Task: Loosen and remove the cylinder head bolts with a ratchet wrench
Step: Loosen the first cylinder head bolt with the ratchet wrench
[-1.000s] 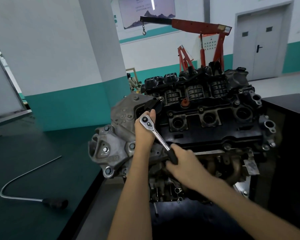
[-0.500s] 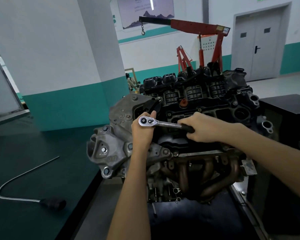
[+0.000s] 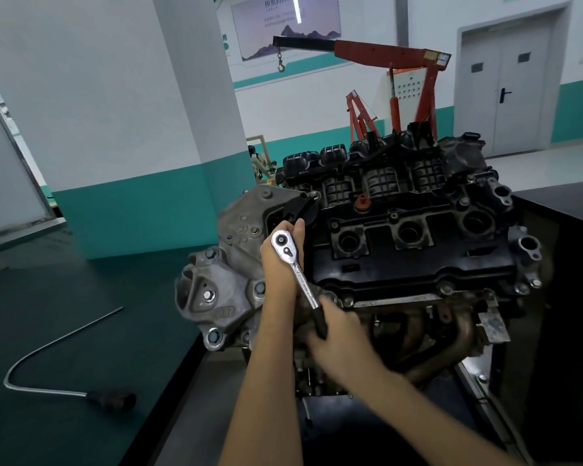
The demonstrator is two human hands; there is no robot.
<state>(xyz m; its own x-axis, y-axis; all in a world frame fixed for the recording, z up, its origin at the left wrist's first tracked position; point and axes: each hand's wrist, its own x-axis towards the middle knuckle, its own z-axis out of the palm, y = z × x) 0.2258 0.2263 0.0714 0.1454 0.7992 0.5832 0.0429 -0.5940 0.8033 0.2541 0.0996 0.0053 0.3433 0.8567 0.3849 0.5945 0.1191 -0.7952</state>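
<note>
A chrome ratchet wrench (image 3: 295, 267) sits at the left end of the engine's black cylinder head cover (image 3: 414, 250), its round head up and its handle slanting down to the right. My left hand (image 3: 280, 260) is curled round the ratchet's head from behind, thumb tip above it. My right hand (image 3: 337, 334) grips the black handle end low in front of the engine. The bolt under the ratchet head is hidden. Other bolt heads show along the cover's front edge (image 3: 446, 289).
The engine (image 3: 216, 290) stands on a dark stand beside a green-topped bench (image 3: 64, 297). A bent metal rod with a black handle (image 3: 64, 375) lies on the bench. A red engine crane (image 3: 394, 58) stands behind. A black cabinet (image 3: 566, 210) is at the right.
My right hand swung the ratchet handle up to level half a second ago and has now brought it back down toward me. My left hand stayed on the ratchet's head.
</note>
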